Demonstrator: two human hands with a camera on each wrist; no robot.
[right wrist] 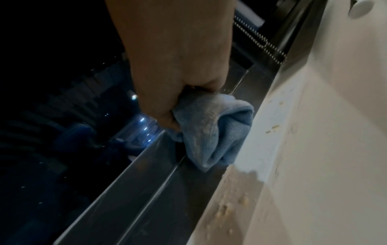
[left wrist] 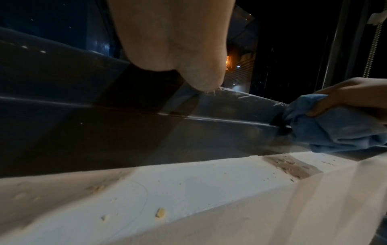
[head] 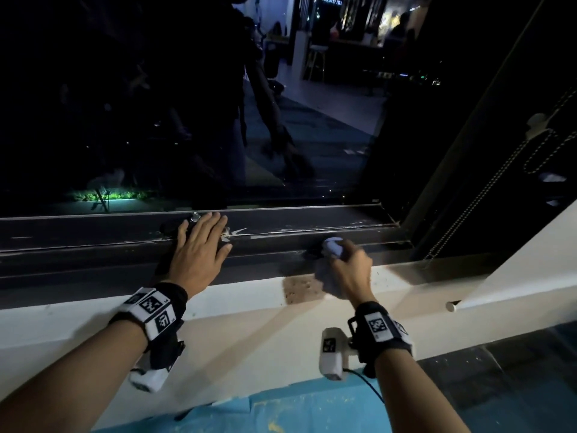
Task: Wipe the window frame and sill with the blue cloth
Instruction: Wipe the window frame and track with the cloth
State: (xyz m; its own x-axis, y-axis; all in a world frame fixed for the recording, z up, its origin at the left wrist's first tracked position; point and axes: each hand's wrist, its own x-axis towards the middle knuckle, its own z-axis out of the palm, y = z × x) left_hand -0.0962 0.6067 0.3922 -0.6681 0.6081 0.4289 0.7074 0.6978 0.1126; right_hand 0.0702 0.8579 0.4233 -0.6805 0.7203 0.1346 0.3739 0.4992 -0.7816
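My right hand (head: 349, 267) grips a bunched blue cloth (head: 332, 247) and presses it into the dark metal window frame (head: 93, 245) near its right end. In the right wrist view the cloth (right wrist: 211, 132) sits in the frame's groove beside the white sill (right wrist: 314, 149). My left hand (head: 199, 245) lies flat with straight fingers on the frame, left of the cloth. In the left wrist view the palm (left wrist: 173, 41) rests on the frame's rail and the blue cloth (left wrist: 335, 126) shows at the right.
The white sill (head: 249, 295) has a brown bare patch (head: 301, 289) and crumbs of debris. A bead chain (head: 487, 189) hangs along the right jamb. A white peg (head: 450, 306) sticks out of the sill's right end. Blue sheeting (head: 296, 410) covers the floor below.
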